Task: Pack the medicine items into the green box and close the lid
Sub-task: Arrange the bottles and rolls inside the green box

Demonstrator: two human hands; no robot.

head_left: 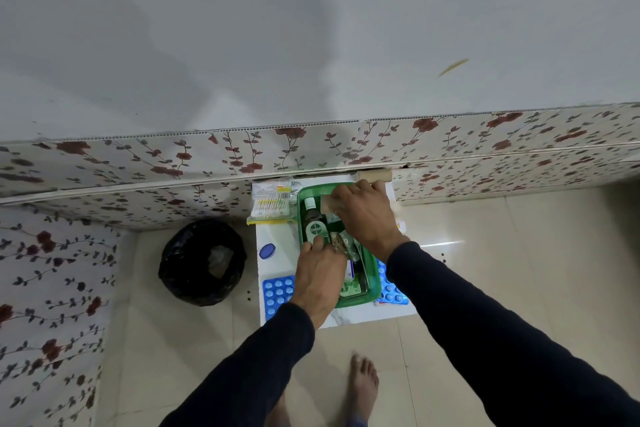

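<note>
The green box (373,289) stands open on a small white table (277,246). Inside lies a dark green Dettol bottle (314,224), some crinkled sachets (341,243) and flat packs near the front. My left hand (320,276) rests on the bottle's lower end, fingers closed on it. My right hand (365,213) reaches into the box's far end and grips a beige bandage roll (327,205). A bag of cotton swabs (272,208) lies left of the box. Blue blister packs lie at the front left (277,291) and partly under the box's right side (393,293).
A second beige roll (375,174) lies against the floral wall panel behind the table. A small blue round lid (267,251) sits on the table's left side. A black-lined bin (202,262) stands on the floor to the left. My bare feet are below the table.
</note>
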